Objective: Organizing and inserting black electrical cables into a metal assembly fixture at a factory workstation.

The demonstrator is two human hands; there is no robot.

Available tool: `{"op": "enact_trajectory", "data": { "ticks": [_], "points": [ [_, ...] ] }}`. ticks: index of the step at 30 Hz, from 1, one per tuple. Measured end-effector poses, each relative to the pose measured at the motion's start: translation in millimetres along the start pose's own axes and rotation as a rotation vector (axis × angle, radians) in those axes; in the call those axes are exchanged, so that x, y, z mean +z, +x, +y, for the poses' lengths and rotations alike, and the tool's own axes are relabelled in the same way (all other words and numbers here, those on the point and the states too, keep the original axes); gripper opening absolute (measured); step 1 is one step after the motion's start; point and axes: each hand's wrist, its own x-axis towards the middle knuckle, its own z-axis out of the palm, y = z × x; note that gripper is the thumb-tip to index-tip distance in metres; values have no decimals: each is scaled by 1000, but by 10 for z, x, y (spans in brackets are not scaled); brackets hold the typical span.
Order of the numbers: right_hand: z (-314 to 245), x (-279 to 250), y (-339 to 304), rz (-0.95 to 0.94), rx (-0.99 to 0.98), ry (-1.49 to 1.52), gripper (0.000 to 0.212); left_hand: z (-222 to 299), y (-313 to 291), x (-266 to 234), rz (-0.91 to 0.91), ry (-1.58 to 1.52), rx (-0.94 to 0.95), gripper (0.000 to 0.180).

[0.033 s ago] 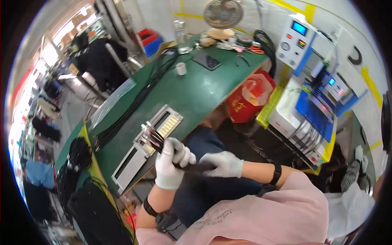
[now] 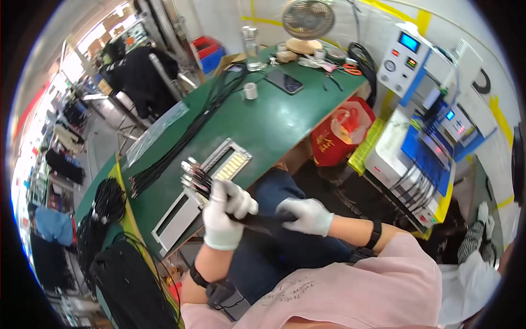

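A bundle of black cables with shiny metal plug ends (image 2: 195, 176) is gripped in my white-gloved left hand (image 2: 223, 216). The plug ends poke out beyond the fingers, over a grey metal fixture (image 2: 176, 220) at the table's near edge. Pale yellow blocks (image 2: 231, 166) sit in a row in the fixture's far part. The dark length of the bundle (image 2: 258, 220) runs above my lap to my right hand (image 2: 308, 216), also white-gloved and closed around it.
More black cables (image 2: 181, 140) stretch along the green table (image 2: 260, 129). A white cup (image 2: 250, 91), a phone (image 2: 284, 81), a glass bottle (image 2: 251, 49) and a fan (image 2: 308, 21) stand or lie farther back. A red bag (image 2: 342, 131) and a machine (image 2: 402, 60) are at right.
The view has shifted slightly. My left hand has moved a little left with the plug ends, which now look more spread out. My right hand still grips the bundle.
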Motion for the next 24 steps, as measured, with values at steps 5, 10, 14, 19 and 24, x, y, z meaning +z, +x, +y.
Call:
{"op": "enact_trajectory", "data": {
  "ticks": [5, 10, 14, 19, 24],
  "points": [
    [540, -377, 156, 262, 146, -385, 23, 1003, -124, -366, 78, -119, 343, 38],
    [219, -1029, 1312, 313, -309, -860, 18, 1470, -409, -1125, 324, -171, 524, 37],
    [-489, -1002, 2650, 408, -599, -1113, 14, 1850, -499, -1704, 577, -231, 712, 34],
    [11, -397, 3848, 284, -425, -1234, 22, 1860, -4, -2320, 833, -194, 673, 32],
    [810, 20, 3793, 107, -300, -995, 63, 1994, 37, -2922, 888, 16, 346, 43]
  ]
}}
